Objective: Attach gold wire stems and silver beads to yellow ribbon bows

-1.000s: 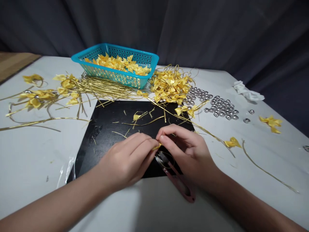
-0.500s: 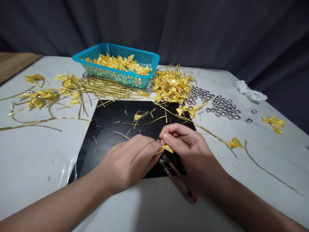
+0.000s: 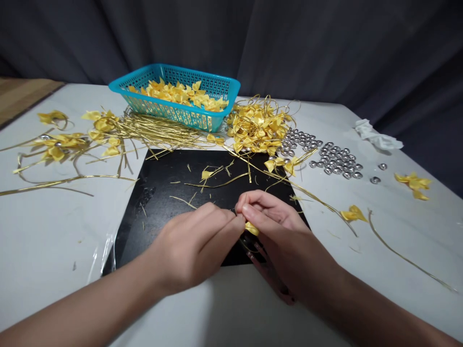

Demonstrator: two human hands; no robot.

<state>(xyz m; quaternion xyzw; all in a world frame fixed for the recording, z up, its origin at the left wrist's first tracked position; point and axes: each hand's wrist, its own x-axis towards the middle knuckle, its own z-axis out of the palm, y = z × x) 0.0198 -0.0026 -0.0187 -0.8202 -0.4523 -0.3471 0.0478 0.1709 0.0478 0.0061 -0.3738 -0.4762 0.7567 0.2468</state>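
Observation:
Over the black mat (image 3: 159,212), my left hand (image 3: 197,241) and my right hand (image 3: 280,231) meet with fingertips pinched together. A small yellow ribbon bow (image 3: 252,228) shows between them, gripped at the fingertips and partly covered by them. Thin gold cord curves out below the bow. Under my right hand lies a pair of small pinkish snips (image 3: 265,270), mostly hidden by that hand. Cord scraps and a yellow ribbon piece (image 3: 206,174) are scattered on the mat.
A blue basket (image 3: 211,121) of yellow bows stands at the back, with gold cords (image 3: 159,130) before it. Corded bows (image 3: 258,127) and silver beads (image 3: 338,161) lie to its right, more bows (image 3: 60,144) at left, white tissue (image 3: 378,137) far right.
My right hand has shifted slightly left and down and now covers more of the snips. The fingertips are closer together, and less of the bow shows.

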